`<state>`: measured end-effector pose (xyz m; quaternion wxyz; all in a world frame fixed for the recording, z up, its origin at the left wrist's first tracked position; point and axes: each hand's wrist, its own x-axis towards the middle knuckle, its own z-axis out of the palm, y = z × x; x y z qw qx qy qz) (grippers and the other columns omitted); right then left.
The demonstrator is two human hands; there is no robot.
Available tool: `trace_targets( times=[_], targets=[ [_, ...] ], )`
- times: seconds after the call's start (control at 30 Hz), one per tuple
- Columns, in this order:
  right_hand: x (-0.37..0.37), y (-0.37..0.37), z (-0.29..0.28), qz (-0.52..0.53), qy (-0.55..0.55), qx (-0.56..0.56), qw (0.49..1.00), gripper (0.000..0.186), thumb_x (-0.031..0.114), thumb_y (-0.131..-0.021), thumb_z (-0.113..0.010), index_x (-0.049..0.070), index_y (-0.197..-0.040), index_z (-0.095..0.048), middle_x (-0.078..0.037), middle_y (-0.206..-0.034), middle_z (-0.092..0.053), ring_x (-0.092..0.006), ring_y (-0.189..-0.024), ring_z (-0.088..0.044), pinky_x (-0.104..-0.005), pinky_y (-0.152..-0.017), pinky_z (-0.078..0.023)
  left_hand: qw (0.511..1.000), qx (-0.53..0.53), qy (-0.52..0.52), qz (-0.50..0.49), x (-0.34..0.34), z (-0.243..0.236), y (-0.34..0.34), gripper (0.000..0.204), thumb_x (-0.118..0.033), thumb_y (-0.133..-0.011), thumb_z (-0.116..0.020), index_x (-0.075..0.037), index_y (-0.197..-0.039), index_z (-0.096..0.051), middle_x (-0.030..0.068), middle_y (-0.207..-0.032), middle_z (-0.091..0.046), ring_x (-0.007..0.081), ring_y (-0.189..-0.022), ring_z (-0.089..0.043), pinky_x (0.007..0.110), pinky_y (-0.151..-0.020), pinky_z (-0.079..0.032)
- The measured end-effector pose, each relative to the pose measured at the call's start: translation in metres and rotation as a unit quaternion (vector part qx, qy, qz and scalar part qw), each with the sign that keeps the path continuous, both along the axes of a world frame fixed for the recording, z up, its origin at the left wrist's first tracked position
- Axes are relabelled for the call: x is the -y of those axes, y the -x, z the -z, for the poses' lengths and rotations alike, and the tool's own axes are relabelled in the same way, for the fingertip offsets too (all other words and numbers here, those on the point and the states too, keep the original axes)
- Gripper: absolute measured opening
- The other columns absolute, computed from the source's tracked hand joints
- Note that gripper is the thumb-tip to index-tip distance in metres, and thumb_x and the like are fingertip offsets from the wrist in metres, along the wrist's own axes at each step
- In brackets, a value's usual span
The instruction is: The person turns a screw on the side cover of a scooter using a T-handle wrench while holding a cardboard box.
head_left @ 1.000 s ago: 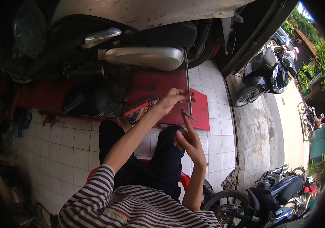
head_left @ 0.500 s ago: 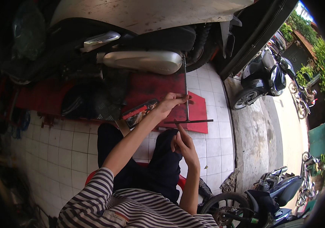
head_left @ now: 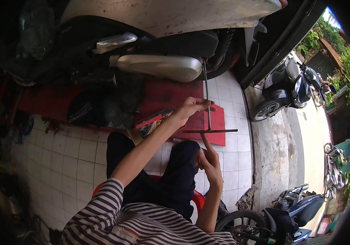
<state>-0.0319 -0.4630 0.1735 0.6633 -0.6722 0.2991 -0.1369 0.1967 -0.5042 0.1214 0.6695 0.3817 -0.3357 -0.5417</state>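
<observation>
A long T-handle wrench (head_left: 209,121) reaches from the rear end of the scooter's silver side cover (head_left: 158,67) back toward me, its dark crossbar nearest me. My left hand (head_left: 190,108) pinches the shaft partway along between thumb and fingers. Below the crossbar is my right hand (head_left: 212,164), index finger stretched up to the bar just left of the shaft, the other fingers curled and gripping nothing visible. The wrench's far tip is hidden behind the cover's end.
The scooter (head_left: 167,18) stands on a red platform (head_left: 175,98) in front of me. A printed box (head_left: 152,122) lies at the platform's near edge, left of my wrist. Other motorbikes (head_left: 287,87) are parked to the right, one with its wheel (head_left: 242,222) close at lower right.
The whole view has shifted slightly. My right index fingertip has moved a little right along the crossbar, closer to the shaft. My left hand keeps its pinch.
</observation>
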Motion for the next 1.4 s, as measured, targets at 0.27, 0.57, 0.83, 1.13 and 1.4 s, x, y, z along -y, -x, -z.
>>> trace_targets(
  times=[0.27,0.57,0.83,1.13,1.4],
  targets=[
    [-0.003,0.003,-0.007,0.173,0.025,0.07,0.982,0.073,0.015,-0.105,-0.053,0.014,-0.163,-0.009,0.001,-0.073,-0.054,-0.0041,-0.061,-0.044,-0.0182,-0.053,-0.033,1.0,0.017,0.004,-0.007,0.004,-0.001,0.008,0.03,-0.032,-0.096,-0.07,-0.005,-0.108,-0.074,0.0065,-0.103,-0.076,0.0101,-0.102,-0.063,0.031,-0.1,-0.043],
    [-0.01,-0.003,-0.002,0.013,0.005,0.082,0.997,0.077,0.013,-0.104,-0.054,0.014,-0.164,-0.006,-0.001,-0.071,-0.052,-0.0085,-0.066,-0.05,-0.0225,-0.06,-0.041,1.0,-0.013,0.006,-0.014,-0.001,-0.01,0.006,0.027,-0.032,-0.095,-0.072,-0.007,-0.106,-0.075,0.0022,-0.096,-0.075,0.0078,-0.092,-0.061,0.027,-0.091,-0.043],
    [-0.012,-0.01,0.012,0.187,-0.077,0.089,0.975,0.06,0.028,-0.112,-0.04,0.019,-0.164,-0.011,-0.004,-0.071,-0.057,-0.0034,-0.053,-0.037,-0.0191,-0.047,-0.027,1.0,0.009,0.007,-0.004,0.015,-0.003,0.013,0.027,-0.033,-0.095,-0.071,-0.009,-0.105,-0.075,0.0023,-0.097,-0.075,0.0076,-0.089,-0.061,0.026,-0.089,-0.042],
    [-0.001,-0.014,-0.01,0.189,0.002,0.134,0.973,0.066,0.022,-0.109,-0.048,0.019,-0.164,-0.011,-0.002,-0.069,-0.056,-0.0024,-0.049,-0.036,-0.019,-0.045,-0.024,1.0,0.0,0.008,-0.001,0.014,0.002,0.013,0.028,-0.038,-0.095,-0.07,-0.011,-0.105,-0.075,0.0028,-0.098,-0.076,0.0049,-0.093,-0.06,0.027,-0.085,-0.04],
    [-0.008,0.03,0.022,0.131,0.013,-0.005,0.991,0.042,0.019,-0.107,-0.052,0.004,-0.146,-0.048,-0.003,-0.073,-0.06,-0.0024,-0.057,-0.043,-0.0198,-0.05,-0.031,1.0,-0.01,-0.022,-0.014,0.001,-0.009,0.016,0.025,-0.032,-0.096,-0.07,-0.008,-0.102,-0.074,0.0045,-0.095,-0.076,0.0061,-0.087,-0.061,0.024,-0.079,-0.041]
  ],
)
